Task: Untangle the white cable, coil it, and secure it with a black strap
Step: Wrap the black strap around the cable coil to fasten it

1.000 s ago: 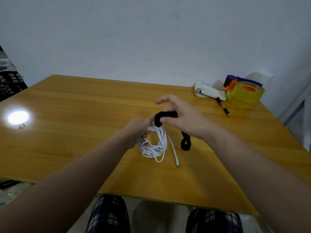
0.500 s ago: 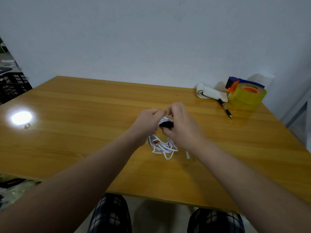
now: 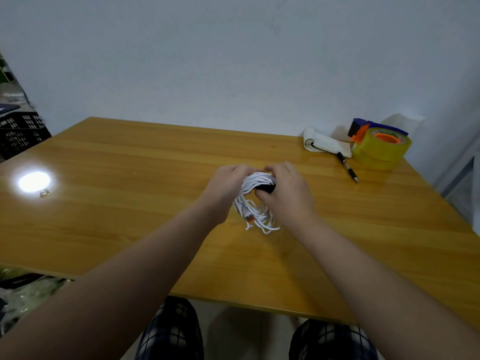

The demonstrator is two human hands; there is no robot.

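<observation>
White cable (image 3: 255,201) sits gathered in a loose bundle of loops between both hands, over the middle of the wooden table (image 3: 109,209). A black strap (image 3: 267,188) crosses the upper part of the bundle, where the strands are pulled tight together. Below it the loops fan out and droop toward the table top; I cannot tell whether they touch it. A plug with an orange tip (image 3: 249,218) hangs among the lower loops.

The left hand (image 3: 225,187) grips the left side of the bundle, its fingers curled over the top of the strands. The right hand (image 3: 287,194) is curled round the right side, its thumb pressed on the strap and its fingers wrapped over the top; the fingertips of the two hands almost meet above the cable.

Toward the far right corner lie a notepad (image 3: 326,145), a pen (image 3: 347,167) just in front of it, and a roll of yellow tape (image 3: 381,152) beside them. A small metal object (image 3: 44,193) lies near the left edge, next to a bright glare.
</observation>
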